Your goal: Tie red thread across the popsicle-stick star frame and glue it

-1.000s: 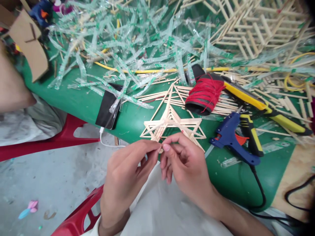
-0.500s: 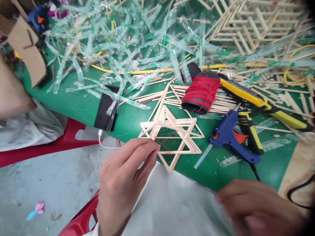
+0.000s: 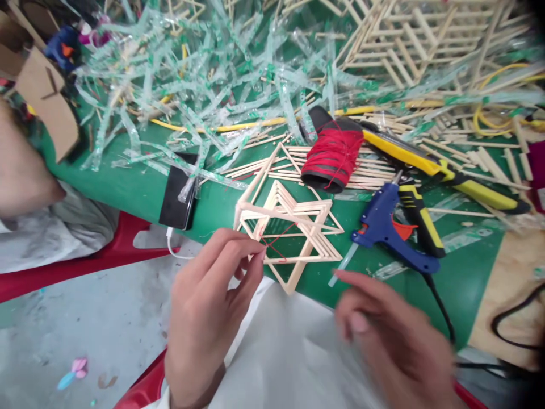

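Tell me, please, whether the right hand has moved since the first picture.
Yes: judged against the blue glue gun, the right hand has moved rightward, from the left hand toward the gun.

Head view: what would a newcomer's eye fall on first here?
Probably the bright red spool of thread, lying on the green table just beyond the wooden star, which sits by the left hand. Then perhaps the blue glue gun right of the star, and the tangled tape strips toward the table's far side.
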Demonstrator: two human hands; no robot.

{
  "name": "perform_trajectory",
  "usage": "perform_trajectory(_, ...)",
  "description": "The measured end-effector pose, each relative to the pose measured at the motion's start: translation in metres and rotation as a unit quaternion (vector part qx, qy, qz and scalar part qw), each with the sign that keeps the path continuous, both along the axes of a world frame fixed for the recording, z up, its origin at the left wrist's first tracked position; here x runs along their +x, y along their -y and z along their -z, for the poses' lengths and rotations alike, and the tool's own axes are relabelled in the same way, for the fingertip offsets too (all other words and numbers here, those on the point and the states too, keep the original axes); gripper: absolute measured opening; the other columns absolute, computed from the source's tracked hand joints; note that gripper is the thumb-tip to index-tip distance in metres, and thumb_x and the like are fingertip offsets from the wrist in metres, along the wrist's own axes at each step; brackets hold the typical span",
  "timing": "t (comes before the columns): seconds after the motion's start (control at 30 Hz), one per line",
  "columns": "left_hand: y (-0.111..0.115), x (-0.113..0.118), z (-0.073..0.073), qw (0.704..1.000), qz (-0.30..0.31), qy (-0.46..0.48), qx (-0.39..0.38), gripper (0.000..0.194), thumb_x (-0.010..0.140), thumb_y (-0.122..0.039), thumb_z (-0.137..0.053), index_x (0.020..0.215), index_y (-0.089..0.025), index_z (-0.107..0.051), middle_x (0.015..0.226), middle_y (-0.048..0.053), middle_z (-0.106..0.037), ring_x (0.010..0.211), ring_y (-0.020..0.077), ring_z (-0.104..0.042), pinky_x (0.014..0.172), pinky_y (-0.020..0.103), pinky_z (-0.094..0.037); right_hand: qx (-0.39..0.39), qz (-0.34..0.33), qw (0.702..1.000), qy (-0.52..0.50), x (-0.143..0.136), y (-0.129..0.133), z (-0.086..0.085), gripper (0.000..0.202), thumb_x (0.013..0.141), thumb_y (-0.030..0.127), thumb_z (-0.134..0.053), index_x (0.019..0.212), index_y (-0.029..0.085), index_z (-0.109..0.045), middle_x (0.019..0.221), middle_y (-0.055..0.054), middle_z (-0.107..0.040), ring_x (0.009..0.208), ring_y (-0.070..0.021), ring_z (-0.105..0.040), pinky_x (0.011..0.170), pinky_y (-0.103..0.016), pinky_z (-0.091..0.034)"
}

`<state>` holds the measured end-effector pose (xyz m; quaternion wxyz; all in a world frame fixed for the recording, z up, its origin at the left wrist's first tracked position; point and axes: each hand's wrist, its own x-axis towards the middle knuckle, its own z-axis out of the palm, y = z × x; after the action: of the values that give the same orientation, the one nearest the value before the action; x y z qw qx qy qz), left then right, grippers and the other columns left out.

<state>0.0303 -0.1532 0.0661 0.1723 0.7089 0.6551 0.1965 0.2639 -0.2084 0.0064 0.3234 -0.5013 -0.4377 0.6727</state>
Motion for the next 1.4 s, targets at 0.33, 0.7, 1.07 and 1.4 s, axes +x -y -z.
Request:
perform_trajectory(0.33,-0.002,0.001,0.001,0.999,0.019,-0.007,0.037,0.01,0.093,-0.008,-0.064,0.09,-0.018,-0.063,0.087,-0.002,-0.066,0.074,0.0071,-0.063,0.069,0.018,-0.05,-0.144,0.04,0.95,-0.273,-0.092,-0.043,-0.002,0.041,0.095,0.021,-0.055,0.136,0.018,-0.056,0.071,0.004,-0.06,0.055,-0.0057,-0.054,0.051,-0.02,-0.04)
perform_trajectory(0.7,-0.001,0.002,0.0,0.998,0.006,-0.019,0.06,0.012,0.092,-0.008,-0.063,0.092,-0.02,-0.062,0.088,-0.003,-0.066,0.075,0.0077,-0.063,0.07,0.019,-0.051,-0.17,0.035,0.928,-0.33,-0.089,-0.044,-0.014,0.048,0.093,0.02,-0.057,0.14,0.017,-0.054,0.067,0.006,-0.06,0.05,-0.0043,-0.051,0.047,-0.017,-0.038)
perform_trajectory(1.07,-0.004,0.001,0.003,0.999,0.02,-0.01,0.05,0.015,0.091,-0.004,-0.063,0.085,-0.017,-0.059,0.085,-0.003,-0.062,0.074,0.0051,-0.059,0.071,0.016,-0.049,-0.073,0.023,0.972,-0.222,-0.085,-0.04,-0.007,0.037,0.099,0.023,-0.05,0.134,0.02,-0.064,0.069,0.004,-0.059,0.057,-0.0059,-0.052,0.054,-0.02,-0.042)
perform_trajectory(1.4,-0.005,0.001,0.002,0.998,0.028,-0.015,0.045,0.016,0.091,-0.004,-0.062,0.087,-0.018,-0.058,0.085,-0.003,-0.062,0.073,0.0046,-0.057,0.066,0.015,-0.046,-0.007,0.0,0.991,-0.133,-0.083,-0.04,-0.005,0.039,0.099,0.018,-0.047,0.135,0.022,-0.062,0.074,0.003,-0.061,0.061,-0.0074,-0.054,0.059,-0.022,-0.046)
